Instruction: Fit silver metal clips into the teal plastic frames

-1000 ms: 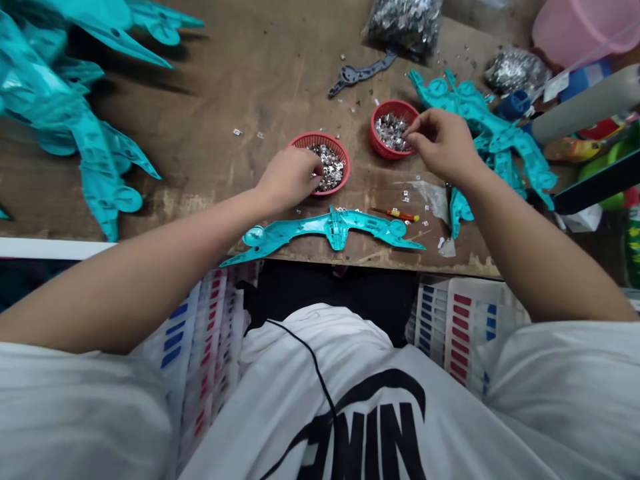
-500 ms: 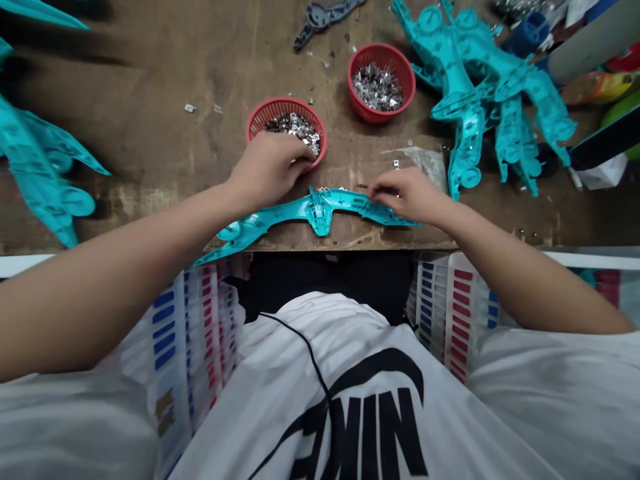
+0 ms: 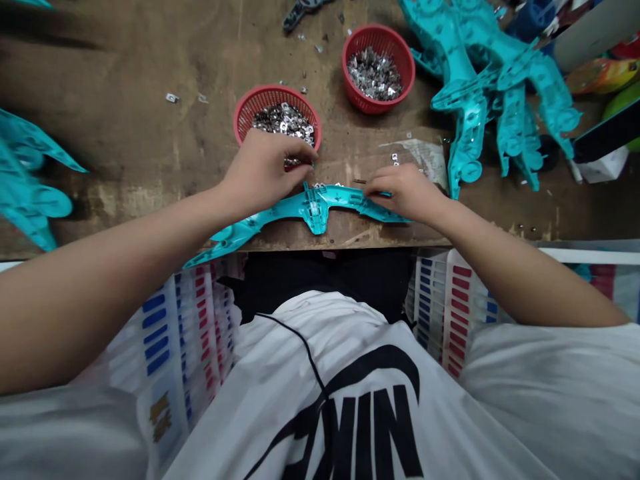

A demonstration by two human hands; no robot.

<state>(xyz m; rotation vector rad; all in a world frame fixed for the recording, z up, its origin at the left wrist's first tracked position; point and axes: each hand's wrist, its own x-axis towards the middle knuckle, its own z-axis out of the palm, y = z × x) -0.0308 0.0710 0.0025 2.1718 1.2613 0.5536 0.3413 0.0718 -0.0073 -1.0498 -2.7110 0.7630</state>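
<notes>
A long curved turquoise plastic part (image 3: 316,212) lies along the table's near edge, its middle bracket facing me. Small metal clips (image 3: 320,186) show along its far edge. My left hand (image 3: 270,167) is between this part and a red basket (image 3: 240,120) of metal clips, at the basket's near rim. Its thumb and fingertips are drawn together; whatever they pinch is too small to make out. Over the part's right arm, my right hand (image 3: 405,191) has curled, closed fingers that hide what they hold. A thin dark rod (image 3: 359,181) shows just left of those fingertips.
Another red basket (image 3: 350,77) of metal pieces stands farther back. Turquoise parts (image 3: 467,107) are piled at the right, with others (image 3: 30,173) at the left. Loose clips (image 3: 172,98) dot the wooden table. A dark grey part (image 3: 300,12) lies at the far edge of view.
My left hand has drawn back slightly from over the basket toward the turquoise part, uncovering more clips. The right hand stays on the part's right arm. The whole view has shifted a little.
</notes>
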